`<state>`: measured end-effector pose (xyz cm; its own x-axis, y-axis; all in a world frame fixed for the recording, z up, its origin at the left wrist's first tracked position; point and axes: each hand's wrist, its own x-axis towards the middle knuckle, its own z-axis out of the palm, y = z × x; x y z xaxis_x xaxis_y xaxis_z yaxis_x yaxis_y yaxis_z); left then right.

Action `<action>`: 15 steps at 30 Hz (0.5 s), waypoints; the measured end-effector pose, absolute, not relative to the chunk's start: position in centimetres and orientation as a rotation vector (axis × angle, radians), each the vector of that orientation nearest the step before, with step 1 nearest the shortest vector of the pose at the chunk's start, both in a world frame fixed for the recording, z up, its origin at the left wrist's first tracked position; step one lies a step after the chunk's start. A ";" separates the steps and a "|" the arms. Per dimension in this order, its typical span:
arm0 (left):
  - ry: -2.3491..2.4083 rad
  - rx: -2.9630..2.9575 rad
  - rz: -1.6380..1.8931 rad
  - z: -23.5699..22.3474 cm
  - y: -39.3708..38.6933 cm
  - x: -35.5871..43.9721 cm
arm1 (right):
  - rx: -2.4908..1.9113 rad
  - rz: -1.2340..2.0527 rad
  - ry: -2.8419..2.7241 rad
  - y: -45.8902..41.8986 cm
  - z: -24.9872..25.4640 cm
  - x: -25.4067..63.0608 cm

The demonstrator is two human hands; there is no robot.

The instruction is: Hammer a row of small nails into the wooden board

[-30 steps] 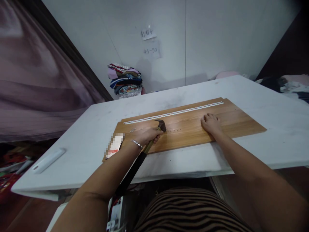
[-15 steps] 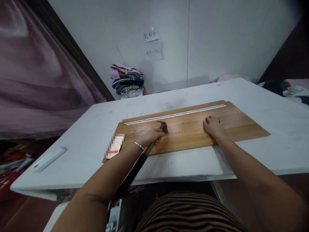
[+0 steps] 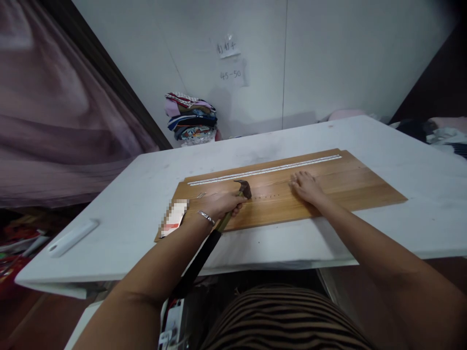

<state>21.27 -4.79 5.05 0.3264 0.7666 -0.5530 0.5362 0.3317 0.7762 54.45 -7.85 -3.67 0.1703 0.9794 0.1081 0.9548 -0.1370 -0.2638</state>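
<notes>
My left hand (image 3: 229, 205) is closed round a claw hammer (image 3: 245, 189) near its head, on the wooden neck, while the black grip hangs down toward me past the table edge. The hammer head is over a brown wooden board (image 3: 357, 187), at the left end of a row of small nails (image 3: 268, 196) in it; whether it touches the board I cannot tell. Right of that row, my right hand (image 3: 304, 187) rests on the board with its fingers loosely spread, holding nothing. A few loose nails (image 3: 201, 195) lie on the board left of the hammer.
A pair of silvery strips (image 3: 266, 170) runs along the board's far side. At its left end lies a partly blurred flat item (image 3: 175, 218). A white plastic object (image 3: 73, 238) is on the white table (image 3: 120, 204). Folded clothes (image 3: 191, 119) are stacked behind.
My right hand has slid left along the board, closer to the row of nails. My left hand and the hammer have stayed almost in place. The view has shifted slightly.
</notes>
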 end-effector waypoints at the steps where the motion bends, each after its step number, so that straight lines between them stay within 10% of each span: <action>1: 1.340 1.320 0.238 5.0 -4.8 21.2 | -2.167 0.147 -1.881 -7.7 -3.8 53.9; 15: 1.326 1.280 0.252 4.6 -4.6 21.7 | -2.225 0.068 -1.854 -7.5 -5.2 52.9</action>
